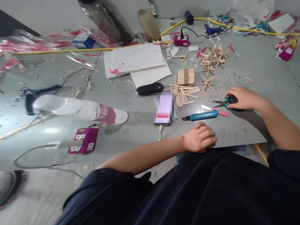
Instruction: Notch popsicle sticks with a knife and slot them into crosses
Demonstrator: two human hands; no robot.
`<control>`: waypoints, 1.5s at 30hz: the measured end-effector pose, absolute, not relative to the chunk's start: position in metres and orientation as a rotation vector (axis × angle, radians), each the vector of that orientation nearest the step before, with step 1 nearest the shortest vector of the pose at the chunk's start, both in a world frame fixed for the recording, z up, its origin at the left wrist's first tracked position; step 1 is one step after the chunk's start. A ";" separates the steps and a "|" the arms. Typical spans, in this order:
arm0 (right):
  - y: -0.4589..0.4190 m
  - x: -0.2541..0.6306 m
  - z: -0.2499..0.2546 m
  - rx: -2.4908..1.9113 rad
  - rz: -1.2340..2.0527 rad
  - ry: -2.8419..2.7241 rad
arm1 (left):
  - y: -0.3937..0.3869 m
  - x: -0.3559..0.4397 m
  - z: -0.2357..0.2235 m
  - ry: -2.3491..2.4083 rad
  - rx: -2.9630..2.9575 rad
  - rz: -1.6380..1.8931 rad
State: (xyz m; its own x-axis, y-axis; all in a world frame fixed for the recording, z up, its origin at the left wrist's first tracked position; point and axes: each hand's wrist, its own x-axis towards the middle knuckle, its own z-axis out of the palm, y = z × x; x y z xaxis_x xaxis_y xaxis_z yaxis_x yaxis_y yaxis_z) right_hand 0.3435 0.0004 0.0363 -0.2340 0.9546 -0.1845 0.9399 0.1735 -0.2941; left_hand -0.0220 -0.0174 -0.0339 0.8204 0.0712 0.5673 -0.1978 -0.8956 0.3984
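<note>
My right hand [242, 99] is closed around the handles of a pair of needle-nose pliers [221, 103], which lie low over the table with their jaws pointing left. At the table's front edge rests my left hand [200, 137], its fingers curled in and nothing visible in them. Just beyond it lies a blue utility knife [202, 116], blade end to the left. A pink craft knife [222, 112] lies partly under the blue knife, close to the pliers' tips. To the left, a phone [164, 109] with a blurred screen is plugged into a white cable.
Wooden sticks lie in a banded bundle [186, 77], a loose spread [184, 93] and a heap [214, 57]. White foam boards [138, 59] and a black case [149, 89] are behind the phone. On the left are a white bottle [82, 109] and a purple power socket [83, 140].
</note>
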 end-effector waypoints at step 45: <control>-0.020 0.341 0.030 -1.879 0.452 -2.327 | 0.046 -0.038 0.018 0.657 2.749 0.309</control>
